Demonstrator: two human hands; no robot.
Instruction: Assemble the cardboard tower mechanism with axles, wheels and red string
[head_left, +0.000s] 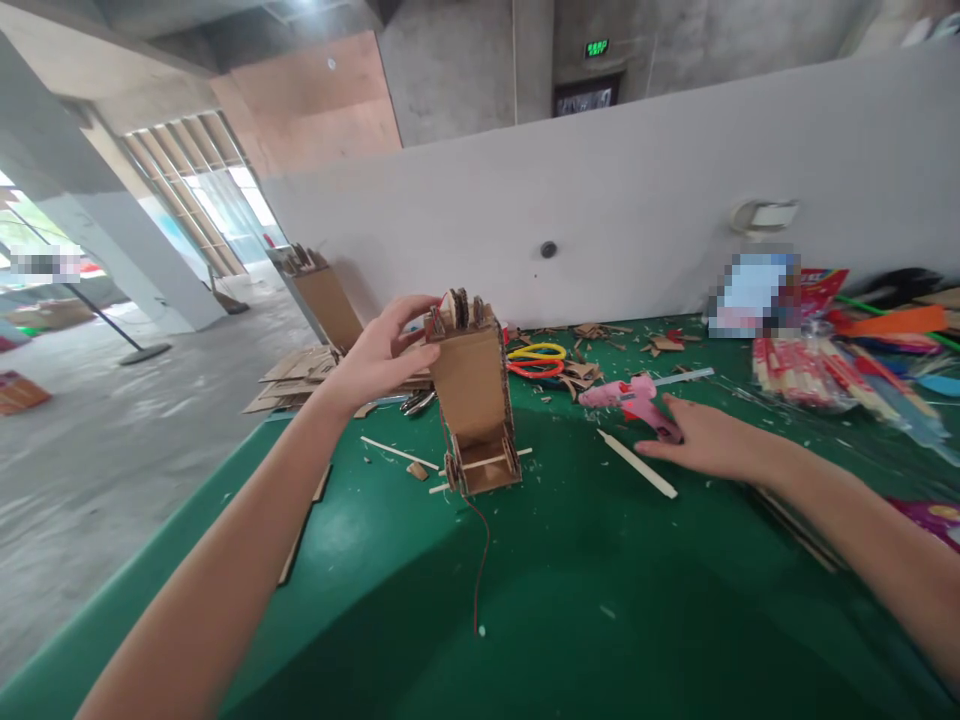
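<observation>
A brown cardboard model point(472, 385) with round cardboard wheels and thin wooden axles stands on end on the green table. My left hand point(386, 355) grips its upper left side, the fingers reaching behind and the thumb in front. From its lower end a thin dark wire point(486, 545) trails toward me. On the right, my right hand point(705, 435) has its thumb and fingers around the handle of a pink hot glue gun point(619, 393), which has a clear glue stick point(684, 376) sticking out of its back. A pale wooden stick point(637, 464) lies just below the gun.
Yellow-and-orange-handled scissors point(536, 358) and cardboard scraps point(585, 375) lie behind the model. Stacked cardboard pieces point(296, 375) are at the table's left edge. Packs of sticks point(802, 370) and a blurred screen point(752, 292) stand at the right, before a white partition point(637, 200).
</observation>
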